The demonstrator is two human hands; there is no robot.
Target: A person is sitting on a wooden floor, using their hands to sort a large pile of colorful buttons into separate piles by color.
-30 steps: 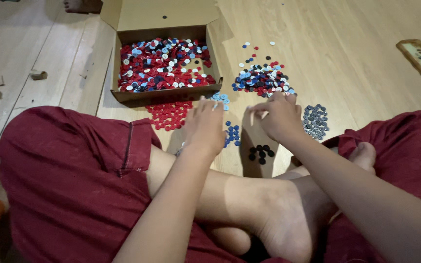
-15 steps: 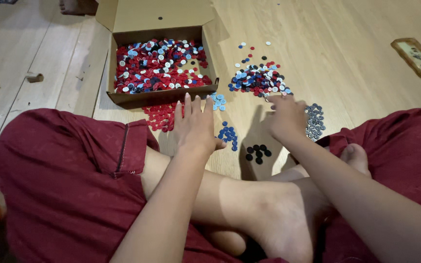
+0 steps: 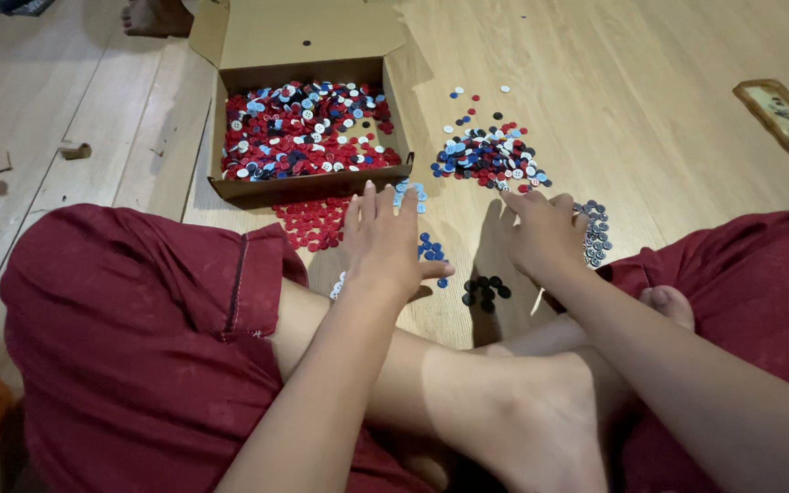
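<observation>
Sorting is partly done: small piles of red buttons [image 3: 314, 222], blue buttons [image 3: 429, 248], black buttons [image 3: 485, 290] and grey buttons [image 3: 594, 230] lie on the floor, but the cardboard box [image 3: 308, 189] is full (mixed pile [image 3: 489, 158] too). Left hand [image 3: 385, 243] is flat, fingers spread, empty, beside the blue buttons. Right hand [image 3: 545, 236] reaches toward the mixed pile; grip unclear.
</observation>
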